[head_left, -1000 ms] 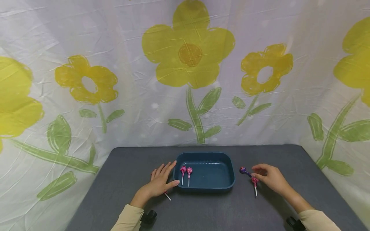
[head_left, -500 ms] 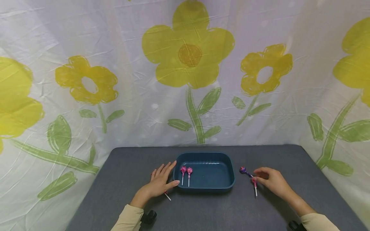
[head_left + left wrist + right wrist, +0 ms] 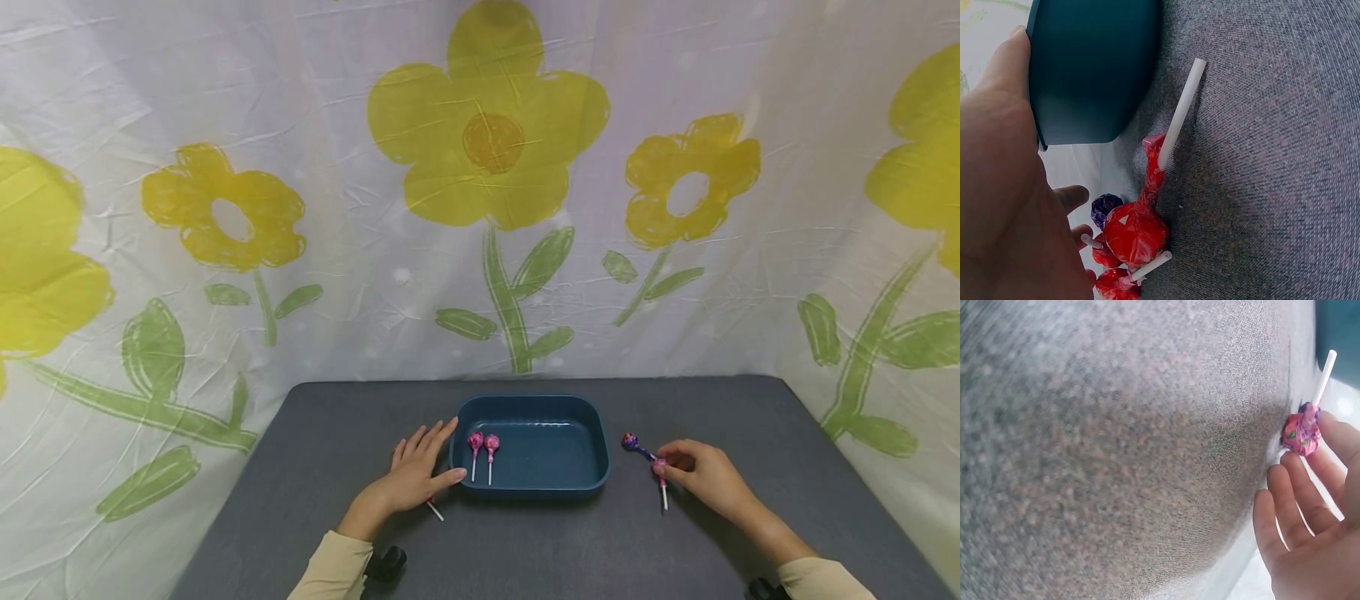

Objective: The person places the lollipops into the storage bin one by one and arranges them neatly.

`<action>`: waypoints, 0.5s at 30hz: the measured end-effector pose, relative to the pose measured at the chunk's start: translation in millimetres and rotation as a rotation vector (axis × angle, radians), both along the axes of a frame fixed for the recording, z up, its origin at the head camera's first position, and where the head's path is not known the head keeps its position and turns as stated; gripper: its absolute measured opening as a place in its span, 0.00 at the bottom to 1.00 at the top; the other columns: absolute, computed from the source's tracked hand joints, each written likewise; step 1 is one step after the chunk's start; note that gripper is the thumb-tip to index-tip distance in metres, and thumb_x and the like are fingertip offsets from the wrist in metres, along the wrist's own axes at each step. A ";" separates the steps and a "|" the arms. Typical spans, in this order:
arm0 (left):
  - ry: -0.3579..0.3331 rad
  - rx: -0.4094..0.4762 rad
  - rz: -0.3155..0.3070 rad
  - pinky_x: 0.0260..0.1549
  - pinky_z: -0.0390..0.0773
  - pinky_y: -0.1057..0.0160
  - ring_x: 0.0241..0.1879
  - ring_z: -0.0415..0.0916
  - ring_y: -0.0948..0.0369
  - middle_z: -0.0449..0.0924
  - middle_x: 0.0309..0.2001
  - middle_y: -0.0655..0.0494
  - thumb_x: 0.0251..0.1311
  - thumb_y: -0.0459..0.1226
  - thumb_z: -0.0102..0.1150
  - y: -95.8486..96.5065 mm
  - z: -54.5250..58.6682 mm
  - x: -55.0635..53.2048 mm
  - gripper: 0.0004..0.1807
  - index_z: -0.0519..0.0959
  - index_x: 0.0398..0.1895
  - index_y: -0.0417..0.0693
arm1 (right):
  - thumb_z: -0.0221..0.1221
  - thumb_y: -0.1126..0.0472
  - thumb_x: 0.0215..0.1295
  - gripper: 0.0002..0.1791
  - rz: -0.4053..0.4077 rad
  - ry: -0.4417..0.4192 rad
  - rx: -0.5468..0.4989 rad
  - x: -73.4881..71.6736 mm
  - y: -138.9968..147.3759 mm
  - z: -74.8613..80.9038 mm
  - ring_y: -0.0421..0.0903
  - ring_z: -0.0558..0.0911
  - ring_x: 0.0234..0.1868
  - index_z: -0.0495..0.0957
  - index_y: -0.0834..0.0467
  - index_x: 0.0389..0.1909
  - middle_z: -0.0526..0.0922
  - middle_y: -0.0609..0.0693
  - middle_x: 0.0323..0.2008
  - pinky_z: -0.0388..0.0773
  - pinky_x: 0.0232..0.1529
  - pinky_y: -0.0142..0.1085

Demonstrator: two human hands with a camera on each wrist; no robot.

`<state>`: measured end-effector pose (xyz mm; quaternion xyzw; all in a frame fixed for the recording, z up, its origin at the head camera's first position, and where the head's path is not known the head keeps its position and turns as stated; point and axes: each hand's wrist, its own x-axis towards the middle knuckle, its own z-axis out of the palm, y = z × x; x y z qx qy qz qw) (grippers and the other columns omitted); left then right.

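My left hand lies with straight, spread fingers at the left side of a dark blue tray, its thumb and index finger touching the rim. Below it, in the left wrist view, are a red-wrapped lollipop with a white stick and other wrapped lollipops, partly hidden. Two pink lollipops lie inside the tray at the left. Right of the tray, my right hand pinches the head of a pink lollipop between thumb and index finger. A purple lollipop lies just beyond it, its stick end near the pink head.
A dark grey cloth-covered table carries everything. Behind it hangs a pale curtain printed with yellow flowers. Each wrist wears a black camera.
My right hand has shifted slightly down and its thumb and index finger have closed on the pink lollipop's head. The left hand and the tray have stayed still.
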<state>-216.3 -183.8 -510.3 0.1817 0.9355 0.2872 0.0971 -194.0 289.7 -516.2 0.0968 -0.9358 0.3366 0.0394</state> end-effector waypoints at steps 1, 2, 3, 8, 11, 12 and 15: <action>0.008 0.009 -0.004 0.67 0.34 0.25 0.77 0.39 0.34 0.47 0.79 0.41 0.63 0.65 0.52 -0.3 -0.5 0.0 0.46 0.46 0.80 0.65 | 0.70 0.55 0.58 0.13 -0.002 0.003 0.002 -0.3 0.1 -0.4 0.30 0.79 0.29 0.85 0.57 0.41 0.87 0.45 0.32 0.75 0.30 0.29; 0.010 0.014 -0.006 0.67 0.34 0.25 0.77 0.39 0.34 0.47 0.79 0.41 0.63 0.66 0.51 -0.6 -1.2 0.0 0.47 0.46 0.80 0.66 | 0.70 0.55 0.57 0.13 -0.003 0.005 0.004 -0.6 0.4 -0.8 0.30 0.79 0.29 0.85 0.57 0.41 0.87 0.45 0.32 0.75 0.30 0.29; 0.012 0.021 -0.007 0.67 0.34 0.26 0.77 0.39 0.34 0.46 0.79 0.40 0.62 0.66 0.51 -0.7 -1.9 0.1 0.47 0.45 0.80 0.65 | 0.70 0.56 0.57 0.13 -0.004 0.007 0.008 -1.0 0.7 -1.3 0.29 0.79 0.29 0.85 0.57 0.41 0.87 0.45 0.32 0.75 0.30 0.29; 0.017 0.033 -0.005 0.68 0.33 0.26 0.77 0.38 0.34 0.47 0.79 0.40 0.62 0.66 0.51 -0.6 -2.8 0.1 0.47 0.45 0.80 0.66 | 0.70 0.56 0.57 0.12 -0.007 0.011 0.014 -1.8 0.8 -1.8 0.29 0.80 0.29 0.85 0.56 0.40 0.87 0.45 0.33 0.75 0.30 0.28; 0.032 0.043 -0.007 0.66 0.34 0.24 0.76 0.40 0.32 0.49 0.78 0.38 0.62 0.66 0.52 -0.8 -2.7 0.1 0.47 0.47 0.79 0.64 | 0.70 0.56 0.57 0.12 -0.006 0.013 0.014 -1.1 -0.2 -1.5 0.30 0.79 0.29 0.85 0.56 0.40 0.86 0.46 0.33 0.75 0.30 0.28; 0.029 0.037 -0.007 0.66 0.34 0.24 0.76 0.40 0.32 0.49 0.78 0.38 0.62 0.66 0.52 -0.8 -2.9 -0.2 0.47 0.47 0.80 0.65 | 0.70 0.56 0.57 0.12 -0.004 0.012 0.014 -0.8 -0.5 -1.4 0.30 0.79 0.29 0.85 0.56 0.40 0.86 0.46 0.33 0.75 0.30 0.28; 0.004 0.009 0.000 0.68 0.33 0.26 0.78 0.38 0.35 0.46 0.79 0.41 0.62 0.66 0.52 -1.0 -5.3 -1.7 0.48 0.44 0.80 0.66 | 0.70 0.57 0.57 0.11 0.000 0.006 0.008 0.3 -1.1 -1.2 0.30 0.79 0.29 0.85 0.57 0.39 0.85 0.46 0.33 0.75 0.30 0.28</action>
